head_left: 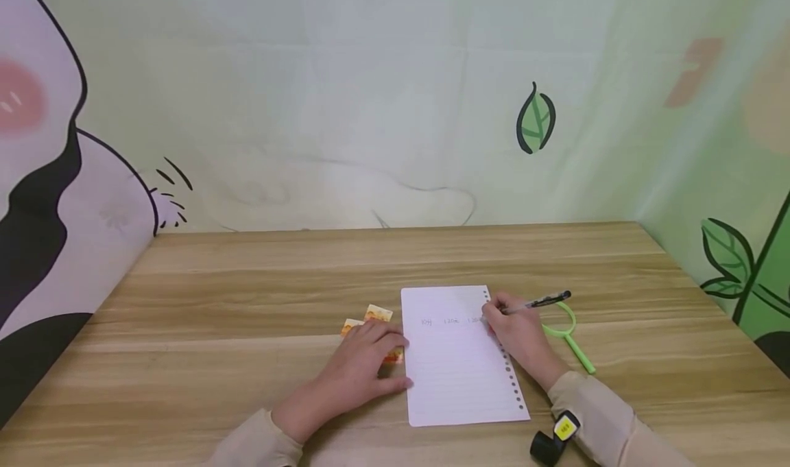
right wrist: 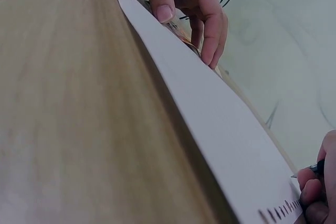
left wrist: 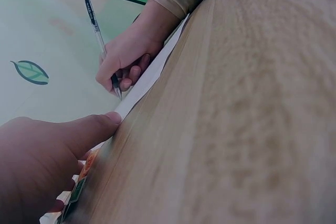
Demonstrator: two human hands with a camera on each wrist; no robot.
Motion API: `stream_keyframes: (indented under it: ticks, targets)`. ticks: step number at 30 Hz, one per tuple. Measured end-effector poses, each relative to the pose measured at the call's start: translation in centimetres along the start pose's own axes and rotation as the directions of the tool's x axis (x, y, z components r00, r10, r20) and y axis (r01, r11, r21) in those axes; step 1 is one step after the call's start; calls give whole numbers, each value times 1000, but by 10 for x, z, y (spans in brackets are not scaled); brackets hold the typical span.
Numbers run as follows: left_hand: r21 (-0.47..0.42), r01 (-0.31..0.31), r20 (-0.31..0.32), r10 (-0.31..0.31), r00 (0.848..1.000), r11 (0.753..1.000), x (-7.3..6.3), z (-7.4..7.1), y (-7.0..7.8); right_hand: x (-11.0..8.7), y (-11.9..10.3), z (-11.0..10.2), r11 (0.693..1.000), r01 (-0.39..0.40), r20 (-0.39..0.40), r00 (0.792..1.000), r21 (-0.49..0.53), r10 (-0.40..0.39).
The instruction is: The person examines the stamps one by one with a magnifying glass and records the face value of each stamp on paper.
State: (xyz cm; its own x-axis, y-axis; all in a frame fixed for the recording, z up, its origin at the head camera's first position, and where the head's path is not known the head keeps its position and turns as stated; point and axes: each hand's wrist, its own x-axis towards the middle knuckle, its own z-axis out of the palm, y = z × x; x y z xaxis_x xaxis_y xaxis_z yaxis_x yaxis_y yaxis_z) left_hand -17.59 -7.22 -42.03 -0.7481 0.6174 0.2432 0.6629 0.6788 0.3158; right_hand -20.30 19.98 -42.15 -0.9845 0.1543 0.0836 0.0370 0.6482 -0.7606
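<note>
A lined sheet of paper (head_left: 457, 385), with punched holes down its right edge, lies on the table. My right hand (head_left: 521, 337) grips a pen (head_left: 546, 300), its tip at the end of a short row of handwriting near the top of the sheet. In the right wrist view the pen tip (right wrist: 294, 176) is right at the paper. My left hand (head_left: 361, 363) rests at the sheet's left edge, thumb and fingertips touching it, fingers loosely bent. Small orange-and-yellow printed cards (head_left: 379, 313) lie partly hidden beneath that hand.
A green magnifying glass (head_left: 580, 354) lies on the wooden table (head_left: 247, 282) just right of the paper, partly behind my right hand. A black wrist device with a yellow label (head_left: 566, 427) is on my right sleeve. A printed cloth backdrop (head_left: 382, 110) stands behind the table.
</note>
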Motion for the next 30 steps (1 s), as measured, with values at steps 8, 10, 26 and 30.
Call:
stream_keyframes:
  ticks: [8,10,26,30]
  targets:
    - [6,2,10,-2,1000,1000,0,0,0,-1,1,0,1000,26,14,1000,2,-26]
    - [3,3,9,-3,1000,1000,0,0,0,-1,2,1,999,32,20,999,11,-33]
    - [-4,-1,6,1,1000,1000,1,-1,1,0,2,0,1000,-4,-6,1000,14,4]
    - [-6,5,9,-4,1000,1000,1,0,0,-1,1,0,1000,1,-11,1000,16,-1]
